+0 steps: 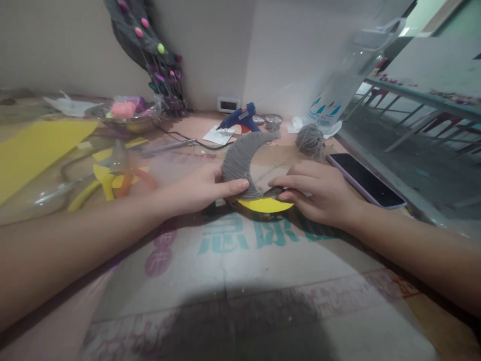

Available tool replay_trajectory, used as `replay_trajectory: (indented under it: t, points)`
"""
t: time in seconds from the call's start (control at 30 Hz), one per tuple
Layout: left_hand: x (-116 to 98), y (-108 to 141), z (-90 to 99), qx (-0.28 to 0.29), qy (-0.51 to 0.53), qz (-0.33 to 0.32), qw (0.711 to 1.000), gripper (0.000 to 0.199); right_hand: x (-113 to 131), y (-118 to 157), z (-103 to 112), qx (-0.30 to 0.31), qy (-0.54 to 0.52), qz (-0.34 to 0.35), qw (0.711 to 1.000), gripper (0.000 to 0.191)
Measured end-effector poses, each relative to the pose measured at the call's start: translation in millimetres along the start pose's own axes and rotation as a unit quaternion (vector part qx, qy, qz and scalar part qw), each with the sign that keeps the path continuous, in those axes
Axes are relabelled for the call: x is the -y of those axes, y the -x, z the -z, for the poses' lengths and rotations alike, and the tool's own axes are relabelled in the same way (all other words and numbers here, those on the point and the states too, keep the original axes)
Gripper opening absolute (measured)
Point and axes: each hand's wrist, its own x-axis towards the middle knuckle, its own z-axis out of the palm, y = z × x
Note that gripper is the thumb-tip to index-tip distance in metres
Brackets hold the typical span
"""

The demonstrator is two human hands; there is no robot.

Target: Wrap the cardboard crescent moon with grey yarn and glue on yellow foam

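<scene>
A crescent (240,158) wound in grey yarn stands tilted in front of me, its lower part bare yellow card (265,204). My left hand (214,188) grips its left side, thumb on the wound face and fingers behind. At the lower right tip, my right hand (313,188) is closed in a pinch. A small dark piece (273,191) shows between its thumb and fingers, lying against the edge of the winding; its kind is unclear. Behind the right hand sits a ball of grey yarn (310,140).
Behind the crescent lie a blue glue gun (240,118) and a small digital clock (228,104). A phone (366,180) and a clear plastic jug (338,85) are at right. Blurred pliers (108,180), yellow sheets (41,155) and a bowl (130,123) occupy the left. Printed cardboard (210,281) covers the table.
</scene>
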Motion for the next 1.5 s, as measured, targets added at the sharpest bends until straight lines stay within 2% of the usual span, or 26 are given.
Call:
replay_trajectory:
  t: [0.4,0.63,1.17,1.37,1.5]
  points:
    - [0.1,-0.1,0.4,-0.004,0.009,0.014,1.0,0.035,0.4,0.3,-0.1,-0.02,0.089,0.028,0.995,0.02]
    - [2.7,-1.0,0.4,0.004,0.026,-0.008,1.0,0.04,-0.1,-0.3,0.1,-0.002,0.052,0.019,0.998,0.023]
    - [6.4,-1.5,1.9,0.015,-0.002,-0.029,0.999,0.045,0.3,0.3,-0.3,-0.006,0.064,0.031,0.997,0.018]
    - [5.6,-1.2,1.2,0.02,0.008,-0.022,1.0,0.043,2.1,0.1,0.8,-0.007,0.085,0.033,0.996,0.017]
    - [4.4,-0.6,1.2,0.011,0.0,-0.004,1.0,0.043,-0.2,1.4,0.8,0.004,0.073,0.019,0.997,0.022]
